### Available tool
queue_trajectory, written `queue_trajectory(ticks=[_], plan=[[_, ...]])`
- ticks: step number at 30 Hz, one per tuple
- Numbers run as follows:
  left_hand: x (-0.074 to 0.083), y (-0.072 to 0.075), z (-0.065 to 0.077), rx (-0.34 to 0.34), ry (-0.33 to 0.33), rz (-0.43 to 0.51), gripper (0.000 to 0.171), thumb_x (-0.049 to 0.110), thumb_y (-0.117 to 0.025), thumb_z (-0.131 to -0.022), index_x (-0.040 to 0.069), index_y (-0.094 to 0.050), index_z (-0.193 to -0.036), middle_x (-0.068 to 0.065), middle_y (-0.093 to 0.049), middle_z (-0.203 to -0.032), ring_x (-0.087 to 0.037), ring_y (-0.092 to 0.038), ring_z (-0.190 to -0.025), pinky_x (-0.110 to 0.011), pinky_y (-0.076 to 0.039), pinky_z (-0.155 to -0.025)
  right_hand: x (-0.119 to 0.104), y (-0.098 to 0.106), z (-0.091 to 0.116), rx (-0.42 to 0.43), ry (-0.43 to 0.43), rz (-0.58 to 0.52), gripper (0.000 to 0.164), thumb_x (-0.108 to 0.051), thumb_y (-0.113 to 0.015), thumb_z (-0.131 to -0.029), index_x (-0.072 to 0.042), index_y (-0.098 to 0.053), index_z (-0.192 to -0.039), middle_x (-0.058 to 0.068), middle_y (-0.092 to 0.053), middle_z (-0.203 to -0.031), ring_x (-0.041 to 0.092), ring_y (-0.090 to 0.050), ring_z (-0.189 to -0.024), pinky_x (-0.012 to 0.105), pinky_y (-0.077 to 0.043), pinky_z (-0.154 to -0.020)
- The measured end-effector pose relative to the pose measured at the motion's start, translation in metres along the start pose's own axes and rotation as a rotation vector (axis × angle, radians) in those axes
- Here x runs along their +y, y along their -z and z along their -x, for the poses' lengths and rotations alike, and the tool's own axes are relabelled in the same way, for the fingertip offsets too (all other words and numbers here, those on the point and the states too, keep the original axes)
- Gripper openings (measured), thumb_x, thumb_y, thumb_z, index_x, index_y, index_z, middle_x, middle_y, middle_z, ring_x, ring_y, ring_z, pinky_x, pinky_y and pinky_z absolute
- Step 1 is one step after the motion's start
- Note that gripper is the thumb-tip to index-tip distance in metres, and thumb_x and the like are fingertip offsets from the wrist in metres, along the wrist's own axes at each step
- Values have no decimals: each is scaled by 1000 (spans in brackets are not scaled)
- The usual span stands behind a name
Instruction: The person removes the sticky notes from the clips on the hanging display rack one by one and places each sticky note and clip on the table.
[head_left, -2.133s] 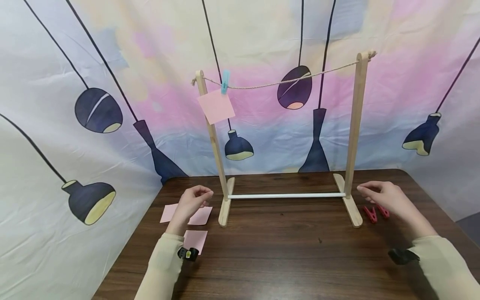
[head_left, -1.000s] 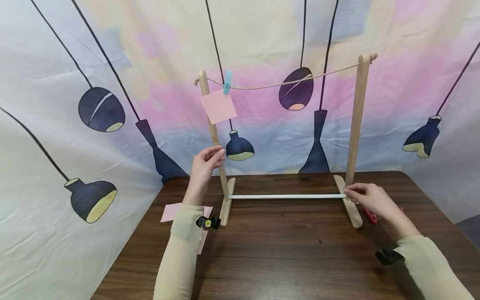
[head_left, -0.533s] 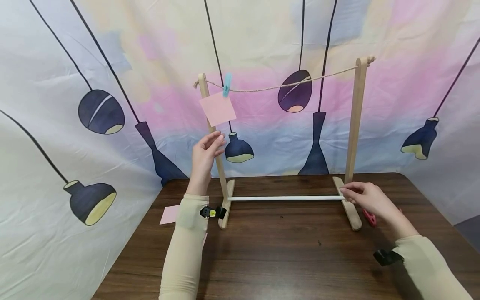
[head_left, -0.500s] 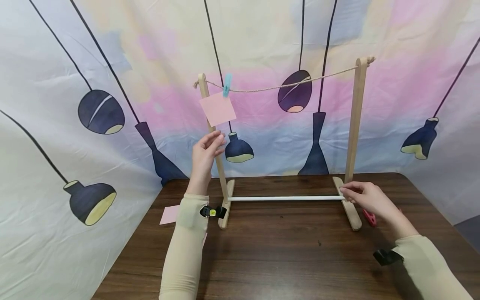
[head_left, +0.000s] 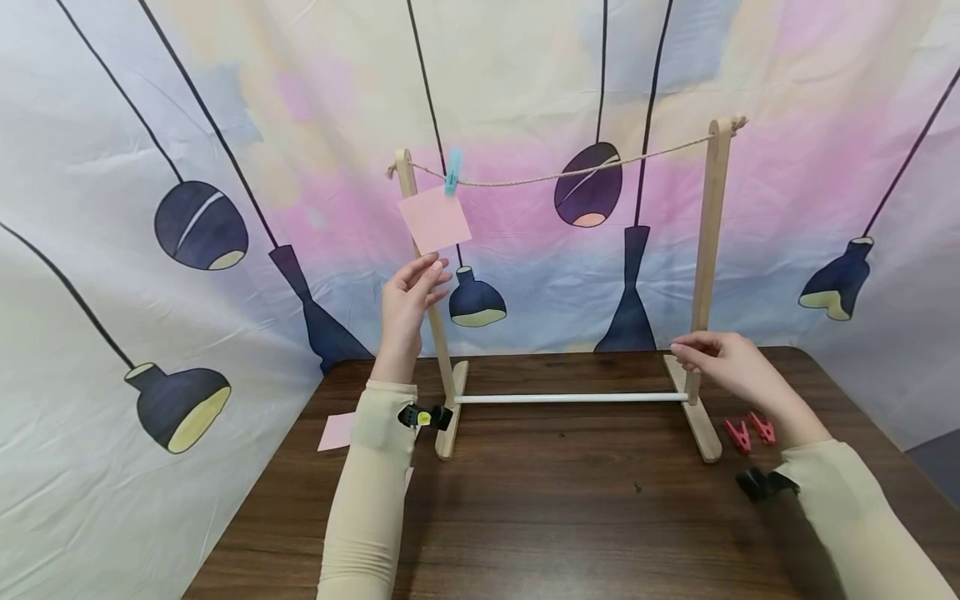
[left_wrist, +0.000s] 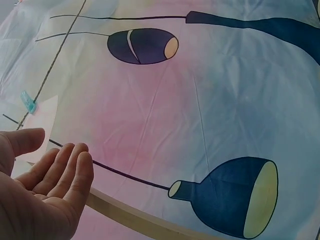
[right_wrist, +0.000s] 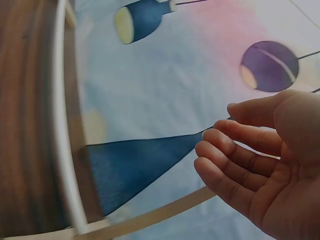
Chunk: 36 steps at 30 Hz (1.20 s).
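A square pink paper note (head_left: 434, 219) hangs from the rope (head_left: 540, 178), held by a light blue clothespin (head_left: 452, 172) near the left post. My left hand (head_left: 407, 304) is raised just below the note, fingertips right at its lower corner in the head view. In the left wrist view, the thumb and the loosely bent fingers (left_wrist: 70, 172) stand apart with nothing between them. My right hand (head_left: 723, 362) hovers in front of the foot of the right post. Its fingers are relaxed and hold nothing, as the right wrist view shows.
The wooden stand has a left post (head_left: 438, 333), a right post (head_left: 710, 242) and a white crossbar (head_left: 570, 398). Two red clothespins (head_left: 750, 432) lie on the dark table (head_left: 570, 517) to the right. Another pink note (head_left: 336, 432) lies at left, with others mostly hidden under the left sleeve.
My left hand has risen from over the notes on the table to just under the hanging note. My right hand has moved left and up, uncovering the red clothespins.
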<state>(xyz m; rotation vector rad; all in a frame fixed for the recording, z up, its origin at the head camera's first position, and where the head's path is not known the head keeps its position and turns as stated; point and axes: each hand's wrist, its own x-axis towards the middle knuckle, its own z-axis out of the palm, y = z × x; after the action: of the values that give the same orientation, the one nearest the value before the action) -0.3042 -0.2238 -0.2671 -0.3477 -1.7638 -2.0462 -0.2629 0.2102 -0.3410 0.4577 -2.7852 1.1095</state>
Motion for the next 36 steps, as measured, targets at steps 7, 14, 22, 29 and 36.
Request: queue_trajectory(ticks=[7,14,22,29,36], plan=[[2,1,-1,3,-15,11,40,17,-65,-101,-5,-59,-134,-13,-70,-120,-18,-70,-98,-30,-57,-85,-32,20,-17,81,89,19,43,-38,-57,-104,-1,-69,-124,9,-69,-91,20,-63,-81,27,-49,-63],[1,-2,-2,-13,-14,46,40,18,-66,-100,-4,-60,-133,-12,-71,-119,-18,-70,-96,-34,-56,-88,-67,35,-32,114,122,11,46,-42,-58,-102,-4,-69,-125,8,-71,-95,16,-65,-86,23,-51,-70],[-4,-6,-4,-21,-5,79,33,16,-64,-101,-1,-64,-129,-7,-72,-114,-27,-69,-101,-44,-54,-94,-104,59,-42,166,161,-43,46,-40,-60,-101,-2,-68,-126,13,-72,-100,3,-64,-84,15,-50,-72],[-4,-7,-4,-16,-20,124,40,15,-63,-101,-7,-58,-133,-11,-71,-115,-32,-68,-104,-31,-58,-84,-138,72,-52,188,215,-81,45,-40,-62,-100,-5,-68,-128,11,-73,-103,4,-67,-85,14,-50,-75],[-3,-7,-5,-4,-55,188,32,16,-63,-101,-5,-61,-126,-13,-72,-115,-19,-72,-93,-30,-58,-83,-160,71,-63,179,241,-88,44,-42,-63,-100,-6,-70,-125,6,-73,-99,9,-67,-85,17,-52,-76]])
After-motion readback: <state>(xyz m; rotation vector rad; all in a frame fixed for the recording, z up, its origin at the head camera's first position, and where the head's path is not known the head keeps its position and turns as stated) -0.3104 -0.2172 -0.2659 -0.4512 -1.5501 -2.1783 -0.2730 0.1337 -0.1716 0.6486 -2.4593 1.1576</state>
